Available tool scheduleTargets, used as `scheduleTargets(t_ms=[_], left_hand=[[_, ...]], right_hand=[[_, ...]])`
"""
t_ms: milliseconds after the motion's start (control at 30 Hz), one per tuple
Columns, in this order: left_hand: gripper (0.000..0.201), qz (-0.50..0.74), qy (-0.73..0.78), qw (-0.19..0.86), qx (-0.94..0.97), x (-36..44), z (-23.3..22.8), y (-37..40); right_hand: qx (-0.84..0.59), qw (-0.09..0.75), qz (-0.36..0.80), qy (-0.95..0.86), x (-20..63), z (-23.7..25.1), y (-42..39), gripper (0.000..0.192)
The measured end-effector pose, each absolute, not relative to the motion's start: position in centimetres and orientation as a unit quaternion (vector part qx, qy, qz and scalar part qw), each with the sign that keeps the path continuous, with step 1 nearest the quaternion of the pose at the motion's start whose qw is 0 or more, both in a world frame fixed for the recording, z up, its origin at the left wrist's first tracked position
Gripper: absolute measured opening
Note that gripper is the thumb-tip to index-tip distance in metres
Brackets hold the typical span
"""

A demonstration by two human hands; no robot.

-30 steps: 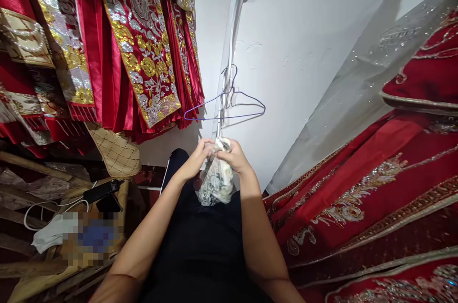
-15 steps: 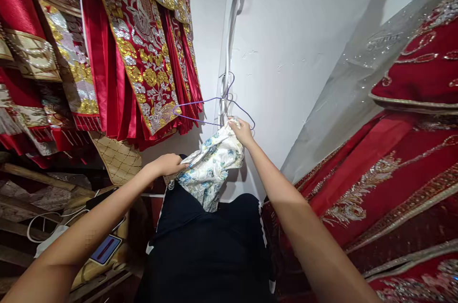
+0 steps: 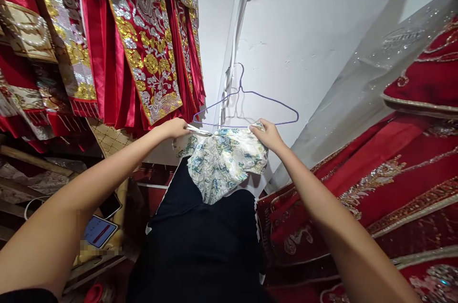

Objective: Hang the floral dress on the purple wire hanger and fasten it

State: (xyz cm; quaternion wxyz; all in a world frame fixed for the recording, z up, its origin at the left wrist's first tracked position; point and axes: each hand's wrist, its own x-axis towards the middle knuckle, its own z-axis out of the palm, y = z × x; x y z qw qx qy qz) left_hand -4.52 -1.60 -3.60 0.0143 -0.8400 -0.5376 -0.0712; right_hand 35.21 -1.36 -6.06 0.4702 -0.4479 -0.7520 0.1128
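Observation:
A white top with a blue and green floral print (image 3: 223, 157) is spread between my two hands above my lap. My left hand (image 3: 176, 127) pinches its left shoulder edge, and my right hand (image 3: 269, 136) grips the right shoulder edge. Just beyond the top's upper edge is a purple wire hanger (image 3: 240, 88), hook upward. Whether the hanger touches the top or passes inside it, I cannot tell. The lower part of the top hangs over my dark trousers (image 3: 200, 231).
Red embroidered garments (image 3: 143, 50) hang at the upper left, and a red beaded dress (image 3: 390, 174) fills the right side. A white wall (image 3: 307, 31) stands ahead. Near my left forearm, a lit phone (image 3: 100, 231) lies on a bamboo surface.
My hands have moved apart, stretching the bunched top out wide. My right hand shifted right and my left hand rose. The hanger now appears farther right.

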Motion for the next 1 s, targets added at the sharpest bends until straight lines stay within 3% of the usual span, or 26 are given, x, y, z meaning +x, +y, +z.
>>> scheduleTargets(t_ms=[167, 400, 567, 633, 733, 800, 867, 967, 1000], left_hand=[[0.025, -0.118, -0.509, 0.043, -0.852, -4.3, -2.4, 0.4], [0.019, -0.230, -0.351, 0.113, -0.900, -1.5, 0.6, -0.2], [0.045, -0.303, -0.357, 0.074, -0.881, 0.4, 2.0, 0.4], [0.047, -0.307, -0.366, 0.071, -0.876, 0.1, 2.3, 1.0], [0.042, -0.304, -0.377, 0.086, -0.871, -0.9, 2.8, 1.7], [0.038, -0.303, -0.380, 0.103, -0.868, -1.4, 3.0, 2.0], [0.033, -0.296, -0.378, 0.119, -0.869, -1.4, 3.1, 2.0], [0.029, -0.286, -0.382, 0.130, -0.869, -1.0, 3.0, 1.9], [0.029, -0.284, -0.387, 0.132, -0.867, -0.9, 3.0, 1.8]], right_hand=[[-0.448, 0.480, 0.104, -0.747, 34.2, -6.8, -2.0, 0.025], [-0.429, 0.552, 0.134, -0.702, 31.3, -8.5, -3.3, 0.028], [-0.427, 0.547, 0.115, -0.711, 29.7, -8.8, -5.1, 0.027], [-0.426, 0.499, 0.084, -0.749, 30.3, -8.7, -6.1, 0.039], [-0.464, 0.419, 0.025, -0.780, 32.6, -8.0, -7.2, 0.078], [-0.501, 0.421, -0.019, -0.756, 34.5, -7.0, -7.3, 0.092], [-0.516, 0.455, -0.046, -0.724, 36.3, -5.8, -7.1, 0.081], [-0.492, 0.476, -0.040, -0.728, 37.6, -4.2, -7.0, 0.041], [-0.483, 0.477, -0.040, -0.733, 37.6, -3.8, -7.2, 0.037]])
